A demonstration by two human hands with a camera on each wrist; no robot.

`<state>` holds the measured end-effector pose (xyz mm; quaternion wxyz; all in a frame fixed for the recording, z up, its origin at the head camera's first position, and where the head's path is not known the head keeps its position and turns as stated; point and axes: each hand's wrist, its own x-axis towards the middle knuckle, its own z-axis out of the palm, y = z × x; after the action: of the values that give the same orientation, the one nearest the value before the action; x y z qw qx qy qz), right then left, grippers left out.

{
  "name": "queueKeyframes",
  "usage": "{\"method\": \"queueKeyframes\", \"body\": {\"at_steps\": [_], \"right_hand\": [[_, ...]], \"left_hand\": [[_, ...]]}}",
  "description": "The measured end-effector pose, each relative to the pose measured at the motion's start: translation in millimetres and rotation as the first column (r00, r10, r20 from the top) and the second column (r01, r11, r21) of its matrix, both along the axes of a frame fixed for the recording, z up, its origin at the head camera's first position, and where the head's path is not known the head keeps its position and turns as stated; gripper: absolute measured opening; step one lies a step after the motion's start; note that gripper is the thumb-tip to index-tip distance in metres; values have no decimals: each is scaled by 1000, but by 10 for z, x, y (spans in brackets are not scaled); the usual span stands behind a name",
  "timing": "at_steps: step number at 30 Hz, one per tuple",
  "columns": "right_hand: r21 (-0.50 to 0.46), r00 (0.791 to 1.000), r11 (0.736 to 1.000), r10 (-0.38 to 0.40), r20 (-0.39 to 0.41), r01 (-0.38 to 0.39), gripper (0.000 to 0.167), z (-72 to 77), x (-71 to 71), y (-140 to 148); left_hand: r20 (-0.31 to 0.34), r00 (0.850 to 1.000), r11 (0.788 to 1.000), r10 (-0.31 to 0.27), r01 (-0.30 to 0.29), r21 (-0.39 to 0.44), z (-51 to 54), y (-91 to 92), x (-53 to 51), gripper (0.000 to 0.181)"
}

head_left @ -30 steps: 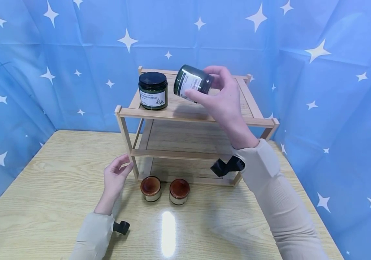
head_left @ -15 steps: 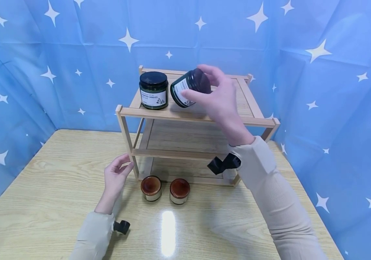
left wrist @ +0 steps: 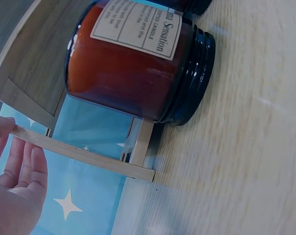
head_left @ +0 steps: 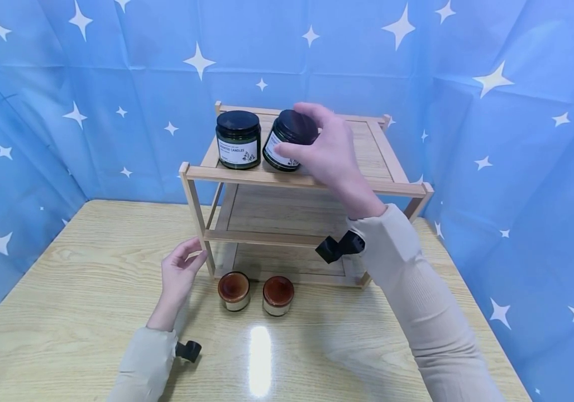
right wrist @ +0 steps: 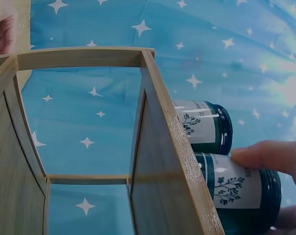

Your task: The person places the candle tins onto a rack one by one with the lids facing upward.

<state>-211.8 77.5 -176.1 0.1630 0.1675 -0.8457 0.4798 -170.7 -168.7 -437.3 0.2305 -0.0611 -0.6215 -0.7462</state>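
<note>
My right hand [head_left: 334, 148] grips a dark green scented candle jar [head_left: 281, 149] by its black-lidded end, thumb on the label side. The jar leans slightly over the top board of a wooden rack [head_left: 297, 177], near its front rail. Just left of it stands a matching candle jar [head_left: 238, 142], upright; the right wrist view shows the gripped jar [right wrist: 236, 191] close beside the other. Low on the table, my left hand [head_left: 177, 273] holds the rack's front left leg [left wrist: 84, 154] between thumb and fingers.
Two amber candle jars [head_left: 233, 287] [head_left: 278, 293] sit on the table [head_left: 91, 290] before the rack's lowest level. The rack's middle board [head_left: 292, 209] lies below the top one. A blue star-patterned curtain [head_left: 131, 100] hangs behind and at both sides.
My right hand has brought its jar left and down toward the standing jar, turning it from nearly sideways to almost upright. The left hand stays on the rack leg.
</note>
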Motion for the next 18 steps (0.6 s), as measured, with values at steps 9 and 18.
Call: {"method": "queueKeyframes", "body": {"at_steps": [9,18], "right_hand": [[86,999,995,40,24,-42,63,28,-33,-23],[115,994,989,86,68,-94,65,64,-64,-34]], "left_hand": [[-20,1000,1000,1,-1,-4,-6,-1,-4,37],[-19,1000,1000,9,-9,-5,-7,5,-11,35]]}}
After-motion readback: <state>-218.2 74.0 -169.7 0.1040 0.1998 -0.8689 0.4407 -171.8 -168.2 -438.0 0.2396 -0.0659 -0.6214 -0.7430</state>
